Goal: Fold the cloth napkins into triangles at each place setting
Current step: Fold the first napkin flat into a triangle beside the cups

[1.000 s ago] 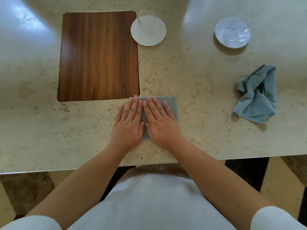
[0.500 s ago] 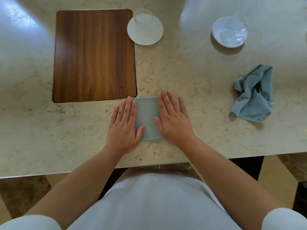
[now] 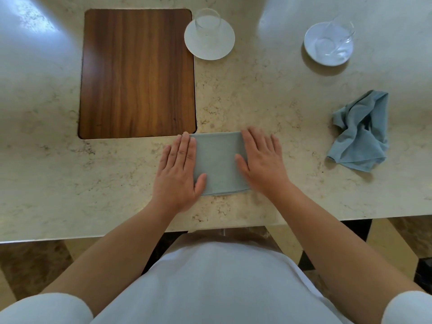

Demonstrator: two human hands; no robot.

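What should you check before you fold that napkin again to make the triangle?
1. Folded napkin lies flat on the counter: ok, no wrinkles show.
2. Both hands on it: ok. The left hand presses its left edge and the right hand its right edge, both palms down.
3. Layers lined up: ok along the near edge; the side edges are under the hands, cannot tell.
4. Shape is a triangle: not ok, it is a rectangle so far.
5. Room to fold: ok, but the wooden placemat corner sits close to the napkin's far left corner.
6. Second napkin folded: not ok, it lies crumpled to the right.
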